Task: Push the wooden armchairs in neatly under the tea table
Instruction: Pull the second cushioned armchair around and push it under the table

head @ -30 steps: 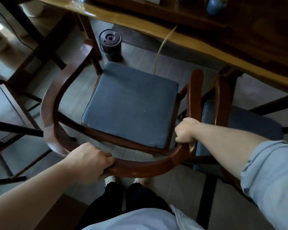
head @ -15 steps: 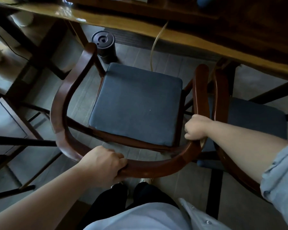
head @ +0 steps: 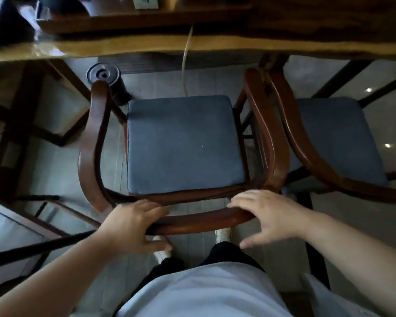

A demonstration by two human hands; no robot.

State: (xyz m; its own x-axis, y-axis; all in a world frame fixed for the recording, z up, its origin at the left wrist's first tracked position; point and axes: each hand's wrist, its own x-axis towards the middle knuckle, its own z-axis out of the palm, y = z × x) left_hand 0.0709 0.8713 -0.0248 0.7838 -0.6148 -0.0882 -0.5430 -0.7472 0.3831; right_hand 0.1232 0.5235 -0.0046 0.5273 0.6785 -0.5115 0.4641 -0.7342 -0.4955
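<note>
A wooden armchair [head: 199, 221] with a curved back rail and a blue seat cushion [head: 183, 145] stands squarely in front of me, its armrest tips near the edge of the tea table [head: 215, 45]. My left hand [head: 133, 225] wraps the rail's left part, fingers over the top and thumb underneath. On the rail's right part lies my right hand [head: 268, 216], fingers spread flat and thumb held apart below. A second armchair [head: 336, 138] with the same blue cushion stands close on the right, its arm almost touching the first chair's arm.
A black cylindrical container [head: 105, 76] sits on the floor by the chair's front left leg. A pale cord [head: 185, 60] hangs from the table edge to the seat's front. Dark wooden furniture frames [head: 16, 124] crowd the left side. My feet are right behind the chair.
The chair has turned from an angle to square with the table. My right hand left the right armrest and now lies open on the back rail; my left hand slid along the rail.
</note>
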